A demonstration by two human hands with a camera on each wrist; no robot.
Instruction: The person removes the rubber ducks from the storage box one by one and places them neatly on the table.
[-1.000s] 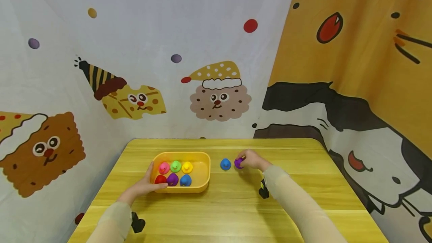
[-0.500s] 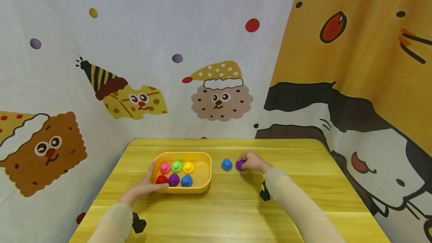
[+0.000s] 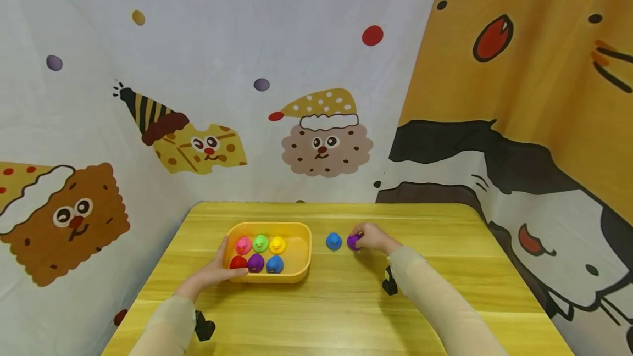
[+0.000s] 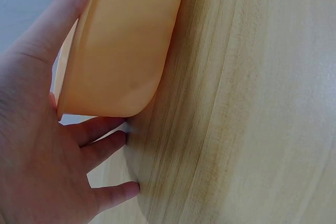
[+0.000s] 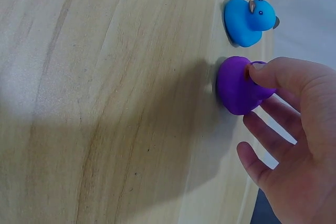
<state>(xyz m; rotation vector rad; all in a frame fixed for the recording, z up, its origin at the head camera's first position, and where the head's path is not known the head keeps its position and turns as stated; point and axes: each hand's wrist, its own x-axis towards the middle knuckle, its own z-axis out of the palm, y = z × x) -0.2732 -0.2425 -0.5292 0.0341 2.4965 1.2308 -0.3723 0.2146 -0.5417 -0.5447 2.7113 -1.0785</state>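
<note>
My left hand [image 3: 210,274] holds the left end of a yellow plastic basket [image 3: 299,276], thumb along the near rim and fingers at the corner; the left wrist view shows this hand [image 4: 34,150] against the basket's outer wall [image 4: 121,51]. In the basket sit pink [image 3: 243,245], green [image 3: 260,243], yellow [image 3: 277,245], red [image 3: 238,262], purple [image 3: 255,263] and blue [image 3: 275,264] toy ducks. To the right, my right hand [image 3: 373,237] pinches another purple duck [image 5: 236,85] on the table, thumb at its head. Beside it stands a second blue duck [image 5: 247,22], untouched.
The wooden table [image 3: 316,317] ends just behind the ducks, against a white cartoon-printed curtain [image 3: 222,43]. At the right hangs an orange printed part of the curtain [image 3: 534,92]. Black wrist cameras [image 3: 204,326] sit under both forearms.
The whole view has drifted slightly, so everything appears a little further right. Both hands keep their hold on the basket and the purple duck, with no clear movement of either.
</note>
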